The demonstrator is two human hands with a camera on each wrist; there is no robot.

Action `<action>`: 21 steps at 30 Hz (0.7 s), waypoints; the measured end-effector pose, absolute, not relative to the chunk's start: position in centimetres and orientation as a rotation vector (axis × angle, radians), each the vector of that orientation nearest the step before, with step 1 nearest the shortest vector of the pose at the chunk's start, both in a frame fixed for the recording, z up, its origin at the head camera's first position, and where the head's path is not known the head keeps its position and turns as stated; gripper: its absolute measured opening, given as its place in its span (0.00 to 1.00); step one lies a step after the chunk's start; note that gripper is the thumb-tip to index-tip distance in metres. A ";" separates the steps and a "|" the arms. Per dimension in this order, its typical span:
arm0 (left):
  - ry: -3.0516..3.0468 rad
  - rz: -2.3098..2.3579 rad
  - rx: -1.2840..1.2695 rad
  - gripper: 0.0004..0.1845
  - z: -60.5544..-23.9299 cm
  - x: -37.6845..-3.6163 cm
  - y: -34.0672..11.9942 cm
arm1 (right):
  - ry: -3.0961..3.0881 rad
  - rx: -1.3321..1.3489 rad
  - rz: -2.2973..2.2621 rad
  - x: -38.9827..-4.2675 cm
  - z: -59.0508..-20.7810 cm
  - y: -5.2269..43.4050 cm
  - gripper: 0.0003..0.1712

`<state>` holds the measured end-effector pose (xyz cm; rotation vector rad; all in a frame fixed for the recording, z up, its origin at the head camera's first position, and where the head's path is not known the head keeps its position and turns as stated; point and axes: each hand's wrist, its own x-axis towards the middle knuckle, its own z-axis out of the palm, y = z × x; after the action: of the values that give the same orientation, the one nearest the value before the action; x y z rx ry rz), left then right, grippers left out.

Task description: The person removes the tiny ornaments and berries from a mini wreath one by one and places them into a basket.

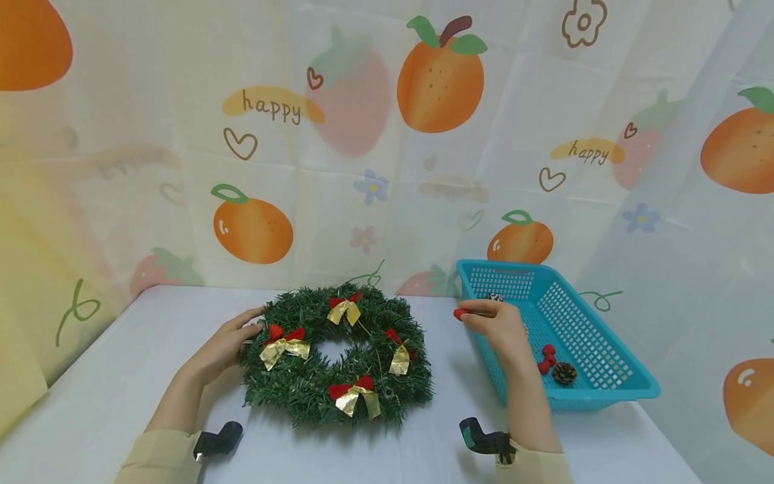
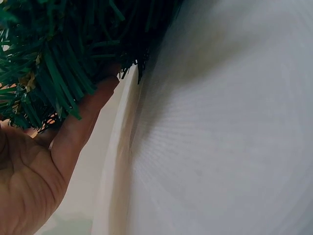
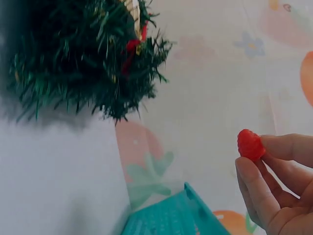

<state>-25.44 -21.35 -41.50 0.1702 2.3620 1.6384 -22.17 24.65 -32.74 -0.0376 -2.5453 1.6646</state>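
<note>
A green artificial wreath [image 1: 314, 386] with several red-and-gold bows lies on the white table. My left hand [image 1: 222, 344] holds its left edge; in the left wrist view the fingers [image 2: 80, 127] reach in under the green needles, which hide the tips. Beside the left bow [image 1: 285, 348] sits a red berry [image 1: 275, 332]. To the right of the wreath, my right hand [image 1: 500, 334] pinches another red berry [image 3: 250, 145] between thumb and fingertips. That hand is raised in front of the blue basket's left side, apart from the wreath.
The blue plastic basket [image 1: 605, 339] stands at the table's right, holding red berries [image 1: 547, 359], a pine cone [image 1: 565, 373] and a partly hidden item near its back. A fruit-print curtain [image 1: 375, 202] hangs behind the table [image 1: 151, 343].
</note>
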 end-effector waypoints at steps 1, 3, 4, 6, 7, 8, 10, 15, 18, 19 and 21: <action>2.362 1.638 0.173 0.34 -41.5 -25.4 -21.4 | -2.549 -0.044 1.657 -22.1 -32.7 24.9 0.20; 2.357 1.648 0.169 0.34 -41.6 -25.4 -21.3 | -2.565 -0.055 1.634 -22.0 -32.7 25.3 0.20; 2.353 1.656 0.165 0.34 -41.5 -25.4 -21.3 | -2.575 -0.061 1.621 -21.9 -32.7 25.5 0.20; 2.352 1.666 0.169 0.34 -41.5 -25.4 -21.2 | -2.595 -0.075 1.595 -21.8 -32.7 26.0 0.21; 2.352 1.672 0.171 0.34 -41.5 -25.4 -21.2 | -2.603 -0.084 1.583 -21.7 -32.7 26.2 0.21; 2.352 1.677 0.172 0.34 -41.5 -25.3 -21.2 | -2.608 -0.089 1.577 -21.6 -32.8 26.4 0.21; 2.355 1.681 0.177 0.34 -41.4 -25.3 -21.2 | -2.608 -0.103 1.577 -21.5 -32.9 26.8 0.22; 2.357 1.679 0.182 0.34 -41.4 -25.2 -21.1 | -2.599 -0.142 1.604 -21.2 -33.1 27.8 0.23; 2.350 1.683 0.178 0.35 -41.3 -25.2 -21.1 | -2.602 -0.154 1.604 -21.2 -33.3 28.5 0.24; 2.347 1.686 0.178 0.35 -41.3 -25.2 -21.1 | -2.606 -0.159 1.598 -21.2 -33.3 28.8 0.24; 2.343 1.692 0.176 0.35 -41.3 -25.2 -21.1 | -2.609 -0.166 1.593 -21.2 -33.4 29.2 0.25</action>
<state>-25.19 -21.12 -41.33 0.1757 2.3428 1.6919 -21.16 29.18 -33.41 -0.1660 -2.6088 1.5932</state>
